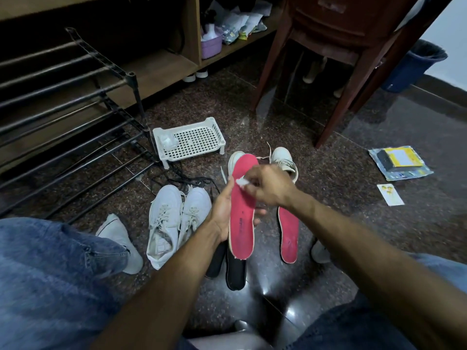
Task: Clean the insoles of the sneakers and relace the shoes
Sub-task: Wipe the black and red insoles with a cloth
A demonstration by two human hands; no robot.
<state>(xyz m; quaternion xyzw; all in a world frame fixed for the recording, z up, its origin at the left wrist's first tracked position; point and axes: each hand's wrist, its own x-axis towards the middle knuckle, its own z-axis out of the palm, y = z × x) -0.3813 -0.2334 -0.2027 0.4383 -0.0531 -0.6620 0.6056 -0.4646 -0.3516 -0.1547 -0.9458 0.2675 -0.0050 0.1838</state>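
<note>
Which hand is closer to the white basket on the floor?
The left hand. It holds the pink insole just below and right of the white basket. The right hand, pinching a white wipe, is further right.

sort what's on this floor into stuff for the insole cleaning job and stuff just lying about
In the job:
pink foam insole held by left hand
small white wipe in right hand
second pink insole on floor
laced white sneakers

Lying about:
white perforated plastic tray
yellow packet
blue bin

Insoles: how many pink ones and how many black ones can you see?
Pink insoles: 2, one held in the left hand at, one on the floor.
Black insoles: 2, on the floor and.
Total: 4.
</note>
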